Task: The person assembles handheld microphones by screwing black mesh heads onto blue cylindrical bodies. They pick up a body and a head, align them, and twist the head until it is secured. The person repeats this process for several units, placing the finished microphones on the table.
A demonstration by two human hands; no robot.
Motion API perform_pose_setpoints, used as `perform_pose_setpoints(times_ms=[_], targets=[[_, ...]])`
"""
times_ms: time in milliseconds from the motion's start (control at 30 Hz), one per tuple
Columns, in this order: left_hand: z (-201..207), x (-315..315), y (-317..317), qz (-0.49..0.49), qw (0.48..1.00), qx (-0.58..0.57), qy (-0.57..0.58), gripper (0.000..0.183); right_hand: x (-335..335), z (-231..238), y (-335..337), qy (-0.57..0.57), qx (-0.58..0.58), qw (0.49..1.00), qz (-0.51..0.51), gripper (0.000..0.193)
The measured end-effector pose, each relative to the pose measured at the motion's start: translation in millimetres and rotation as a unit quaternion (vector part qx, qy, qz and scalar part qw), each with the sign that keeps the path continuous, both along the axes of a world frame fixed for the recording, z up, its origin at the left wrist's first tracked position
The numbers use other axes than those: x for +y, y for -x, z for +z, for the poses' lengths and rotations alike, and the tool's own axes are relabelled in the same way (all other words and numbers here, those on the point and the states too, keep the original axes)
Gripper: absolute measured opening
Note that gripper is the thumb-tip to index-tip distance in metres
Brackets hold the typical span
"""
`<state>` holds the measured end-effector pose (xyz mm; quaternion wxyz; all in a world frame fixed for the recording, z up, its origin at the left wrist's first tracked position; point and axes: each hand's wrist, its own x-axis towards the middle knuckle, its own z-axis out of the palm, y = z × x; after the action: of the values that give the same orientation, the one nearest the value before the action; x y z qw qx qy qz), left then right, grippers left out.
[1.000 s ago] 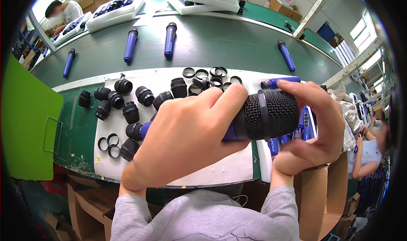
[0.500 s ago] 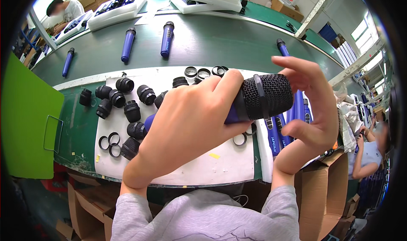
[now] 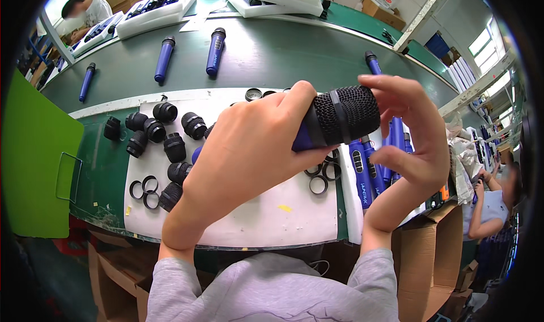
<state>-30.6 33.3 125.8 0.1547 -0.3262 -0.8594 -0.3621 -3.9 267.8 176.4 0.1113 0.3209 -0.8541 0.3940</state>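
Observation:
My left hand (image 3: 243, 146) is wrapped round the body of a blue microphone (image 3: 345, 116), which tilts up to the right. Its black mesh head, with a dark ring round the middle, sticks out past my thumb and index finger. Just right of the head, my right hand (image 3: 416, 135) curves with thumb and fingers apart and nothing held in it. Its index fingertip appears close to the top of the mesh; whether it touches, I cannot tell. Loose black mesh heads (image 3: 174, 147) lie left of my left hand. Black rings (image 3: 318, 185) rest on the white sheet (image 3: 272, 223).
Blue microphones (image 3: 215, 53) lie spaced along the green belt (image 3: 272, 50) beyond the sheet. More microphones (image 3: 360, 166) sit in white foam at the right. A green panel (image 3: 39, 157) stands left, an open cardboard box (image 3: 430, 254) lower right. Other people sit far left and right.
The microphone in my left hand has shifted slightly left and up, and my right hand slightly left with it. The microphones on the belt have moved a little left.

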Motion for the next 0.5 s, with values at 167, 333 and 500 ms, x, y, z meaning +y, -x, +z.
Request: perform_pose_setpoints(times_ms=[167,333,500], targets=[[-1,2,-2,-0.004,1.000,-0.012,0.016,0.048,-1,1,5,-0.056,0.052,0.997,-0.016,0.052],[-6,11,-3,0.006,1.000,0.004,-0.001,0.049,0,-9,20,-0.062,0.080,0.992,-0.079,0.050],[-2,1,5,-0.007,1.000,-0.007,-0.006,0.049,-5,-9,13,0.094,0.044,0.995,0.011,0.052]])
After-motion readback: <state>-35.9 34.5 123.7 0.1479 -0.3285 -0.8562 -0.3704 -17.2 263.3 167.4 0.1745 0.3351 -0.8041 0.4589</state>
